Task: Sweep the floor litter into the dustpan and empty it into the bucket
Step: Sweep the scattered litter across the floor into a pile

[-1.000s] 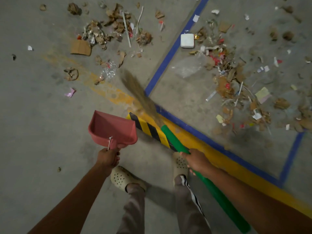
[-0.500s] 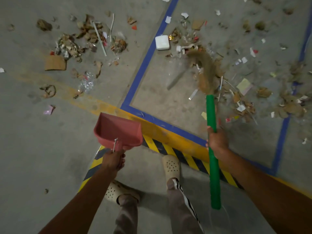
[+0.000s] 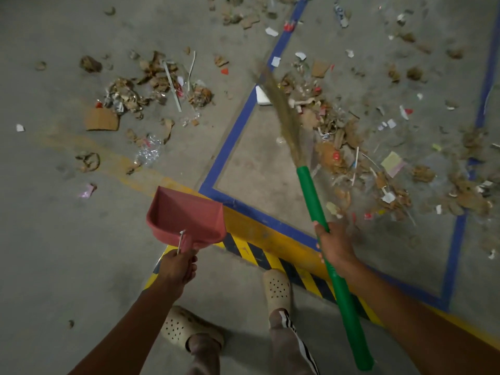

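The bristles (image 3: 282, 115) of the broom (image 3: 311, 193) are blurred, and they cover part of a white block (image 3: 262, 100) on the floor (image 3: 54, 239); the handle of the dustpan (image 3: 186, 215) is hidden inside the left hand (image 3: 177, 266); the right hand (image 3: 335, 247) covers a short part of the broom's green handle; both forearms are cut off by the bottom edge; the litter (image 3: 328, 156) is cut off at the top and right edges, and its smallest scraps cannot be identified.

The left hand (image 3: 177, 267), at seven o'clock from centre, is gripping the red dustpan (image 3: 186, 215) by its handle. The right hand (image 3: 334, 246), at four o'clock, is clasping the green broom (image 3: 311, 193), whose blurred bristles (image 3: 284, 115) are pointing toward twelve o'clock, just beside scattered cardboard-and-paper litter (image 3: 341, 136).
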A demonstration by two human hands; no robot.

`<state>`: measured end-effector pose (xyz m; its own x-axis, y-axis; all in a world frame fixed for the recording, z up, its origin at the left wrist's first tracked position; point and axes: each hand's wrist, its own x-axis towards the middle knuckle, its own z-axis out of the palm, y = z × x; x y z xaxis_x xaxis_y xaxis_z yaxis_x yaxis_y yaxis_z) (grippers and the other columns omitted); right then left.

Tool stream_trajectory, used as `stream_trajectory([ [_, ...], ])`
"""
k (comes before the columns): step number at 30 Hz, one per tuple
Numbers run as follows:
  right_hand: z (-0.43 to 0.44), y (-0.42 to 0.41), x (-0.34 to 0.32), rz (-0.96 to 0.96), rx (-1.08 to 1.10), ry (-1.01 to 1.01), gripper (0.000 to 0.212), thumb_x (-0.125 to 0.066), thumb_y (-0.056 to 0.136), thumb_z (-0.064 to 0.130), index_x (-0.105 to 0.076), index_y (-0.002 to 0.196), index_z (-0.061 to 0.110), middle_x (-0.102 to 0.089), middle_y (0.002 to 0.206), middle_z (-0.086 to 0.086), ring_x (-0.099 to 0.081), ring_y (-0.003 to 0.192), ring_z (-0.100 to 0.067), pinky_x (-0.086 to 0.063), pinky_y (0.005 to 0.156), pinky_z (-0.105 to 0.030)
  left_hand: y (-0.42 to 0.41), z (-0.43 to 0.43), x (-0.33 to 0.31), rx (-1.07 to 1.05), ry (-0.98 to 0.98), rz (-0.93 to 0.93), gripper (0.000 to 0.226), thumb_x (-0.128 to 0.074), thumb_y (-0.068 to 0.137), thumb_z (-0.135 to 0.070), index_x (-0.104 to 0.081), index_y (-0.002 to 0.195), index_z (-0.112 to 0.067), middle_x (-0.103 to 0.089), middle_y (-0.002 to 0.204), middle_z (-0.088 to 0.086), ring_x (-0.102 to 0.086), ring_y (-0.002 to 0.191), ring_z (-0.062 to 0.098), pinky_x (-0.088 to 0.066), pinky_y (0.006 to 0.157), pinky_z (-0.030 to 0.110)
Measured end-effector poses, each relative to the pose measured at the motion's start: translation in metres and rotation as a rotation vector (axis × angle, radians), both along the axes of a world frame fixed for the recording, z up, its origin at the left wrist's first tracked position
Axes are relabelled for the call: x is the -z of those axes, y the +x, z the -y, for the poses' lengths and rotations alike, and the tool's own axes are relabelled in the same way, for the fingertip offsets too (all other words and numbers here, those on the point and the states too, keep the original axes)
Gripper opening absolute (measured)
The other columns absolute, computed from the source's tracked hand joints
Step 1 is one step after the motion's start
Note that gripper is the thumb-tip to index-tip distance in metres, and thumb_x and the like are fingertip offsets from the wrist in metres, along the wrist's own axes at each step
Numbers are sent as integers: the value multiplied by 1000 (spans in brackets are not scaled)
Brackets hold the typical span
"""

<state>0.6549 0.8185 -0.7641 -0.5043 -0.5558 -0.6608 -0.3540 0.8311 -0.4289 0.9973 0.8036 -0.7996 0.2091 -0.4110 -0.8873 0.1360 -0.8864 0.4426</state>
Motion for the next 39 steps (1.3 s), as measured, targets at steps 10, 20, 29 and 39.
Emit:
stream_trajectory([
  [10, 7, 131, -2, 62, -444, 76, 33, -56, 99, 42, -57, 85, 13, -57, 58, -1, -56, 43, -19, -50, 49, -35, 102, -15, 1, -139, 4, -22, 21, -60, 94, -2, -50, 77, -7, -44, 54, 5, -39, 35, 9, -33, 37, 17],
  [20, 44, 282, -8, 108, -714, 96, 32, -61, 97, 39, -50, 73, 21, -57, 58, -9, -53, 40, -21, -42, 41, -27, 255, -42, -11, -288, 2, 45, 21, -61, 95, -3, -51, 77, -5, -49, 64, 13, -42, 36, 12, -31, 38, 19],
  [29, 68, 393, 22, 151, -886, 210, 31, -58, 98, 44, -50, 78, 22, -62, 67, -7, -58, 44, -21, -49, 47, -33, 345, -60, -14, -419, 30, 118, 19, -61, 95, -4, -49, 81, -6, -50, 64, 12, -42, 40, 12, -32, 37, 19],
  [39, 132, 377, 110, -67, -738, 402, 48, -51, 96, 55, -60, 78, 12, -69, 88, -21, -69, 95, -40, -56, 79, -39, 334, 6, 20, -400, 92, 100, 21, -62, 96, -9, -50, 79, -9, -47, 65, 10, -41, 36, 8, -31, 34, 18],
])
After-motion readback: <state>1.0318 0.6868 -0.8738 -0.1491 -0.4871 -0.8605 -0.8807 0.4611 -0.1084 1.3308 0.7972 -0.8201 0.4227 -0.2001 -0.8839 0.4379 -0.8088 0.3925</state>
